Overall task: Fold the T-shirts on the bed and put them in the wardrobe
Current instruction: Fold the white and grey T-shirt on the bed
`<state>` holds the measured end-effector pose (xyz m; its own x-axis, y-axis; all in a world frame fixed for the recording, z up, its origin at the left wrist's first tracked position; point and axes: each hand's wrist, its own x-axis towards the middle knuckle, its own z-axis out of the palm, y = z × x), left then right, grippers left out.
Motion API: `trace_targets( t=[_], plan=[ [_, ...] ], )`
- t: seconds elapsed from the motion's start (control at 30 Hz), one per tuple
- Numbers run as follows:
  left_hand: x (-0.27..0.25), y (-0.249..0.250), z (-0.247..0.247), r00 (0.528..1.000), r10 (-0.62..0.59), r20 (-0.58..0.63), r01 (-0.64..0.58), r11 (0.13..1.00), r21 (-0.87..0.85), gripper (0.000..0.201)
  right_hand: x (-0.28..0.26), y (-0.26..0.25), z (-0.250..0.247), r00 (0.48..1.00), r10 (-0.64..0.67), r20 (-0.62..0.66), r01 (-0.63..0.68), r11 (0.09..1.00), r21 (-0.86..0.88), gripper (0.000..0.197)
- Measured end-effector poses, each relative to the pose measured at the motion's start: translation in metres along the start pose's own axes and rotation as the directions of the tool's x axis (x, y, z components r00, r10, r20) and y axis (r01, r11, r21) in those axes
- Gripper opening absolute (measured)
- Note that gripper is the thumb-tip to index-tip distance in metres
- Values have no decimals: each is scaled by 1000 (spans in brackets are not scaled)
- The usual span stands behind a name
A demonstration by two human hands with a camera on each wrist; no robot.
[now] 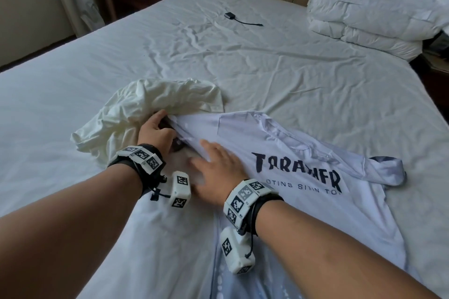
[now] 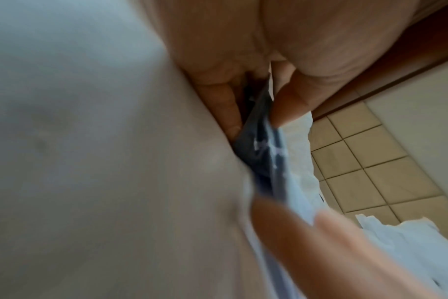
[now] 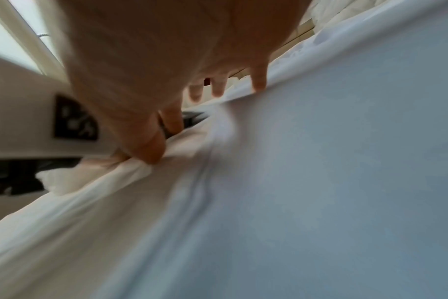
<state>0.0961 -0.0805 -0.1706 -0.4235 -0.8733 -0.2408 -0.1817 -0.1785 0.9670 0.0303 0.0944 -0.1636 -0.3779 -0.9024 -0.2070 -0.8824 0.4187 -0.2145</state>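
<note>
The printed T-shirt [image 1: 286,153] lies spread across the near part of the bed [image 1: 267,60], chest up, with dark lettering across it; its hem runs off the bottom edge of the head view, so its lower end is cut off. The left hand [image 1: 155,132] sits at the shirt's left edge, its fingers [image 2: 292,97] curled and pinching a bunched fold of the shirt that shows dark and pale blue in the left wrist view; that view is blurred, and how much cloth is in the pinch cannot be told. Something dark shows under the hand in the head view, too hidden to name. The right hand [image 1: 216,170] lies flat on the printed T-shirt just left of the lettering, fingers [image 3: 258,81] straight and spread, pressing the cloth and holding nothing; it is blurred in both views that show it. A cream T-shirt [image 1: 150,109] lies crumpled just beyond the left hand, touching the printed T-shirt's left shoulder. Past the printed T-shirt the sheet is open up to a small adapter with a cable [image 1: 239,18] well beyond it. Folded duvets [image 1: 364,12] are stacked by the headboard, far right of the shirt. The bed's right edge runs close to the shirt's right sleeve.
</note>
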Motion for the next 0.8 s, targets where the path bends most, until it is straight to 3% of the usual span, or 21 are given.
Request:
trace_targets(
  t=[0.07, 0.17, 0.23, 0.33, 0.43, 0.6, 0.73, 0.8],
  plan=[
    [0, 0, -4, 999, 25, 42, -30, 991, 130, 76, -11, 19, 4, 994, 110, 3, -110, 994, -8, 70],
    [-4, 3, -7, 987, 91, 131, -139, 895, 424, 62, -32, 36, 10, 990, 142, 26, -143, 988, 55, 79],
    [-6, 8, -8, 977, 122, 173, -203, 764, 612, 48, -41, 38, 3, 992, 119, 29, -122, 979, 166, 81],
    [-11, 12, -8, 979, 75, 191, -199, 574, 794, 54, -57, 45, -14, 990, 120, 77, -136, 956, 262, 76],
    [-29, 12, -3, 983, 111, 144, -181, 534, 826, 63, -82, 62, -22, 973, 168, 155, -201, 952, 230, 63],
    [-68, 27, 20, 965, 220, 144, -237, 494, 837, 61, -133, 116, -27, 935, 341, 102, -355, 916, 190, 57],
    [-92, 38, 62, 917, 231, 324, -396, 458, 796, 44, -177, 170, -33, 884, 460, 88, -468, 860, 205, 48],
    [-107, 41, 95, 882, 228, 412, -469, 500, 728, 31, -195, 196, -38, 860, 505, 73, -510, 840, 185, 42]
  ],
)
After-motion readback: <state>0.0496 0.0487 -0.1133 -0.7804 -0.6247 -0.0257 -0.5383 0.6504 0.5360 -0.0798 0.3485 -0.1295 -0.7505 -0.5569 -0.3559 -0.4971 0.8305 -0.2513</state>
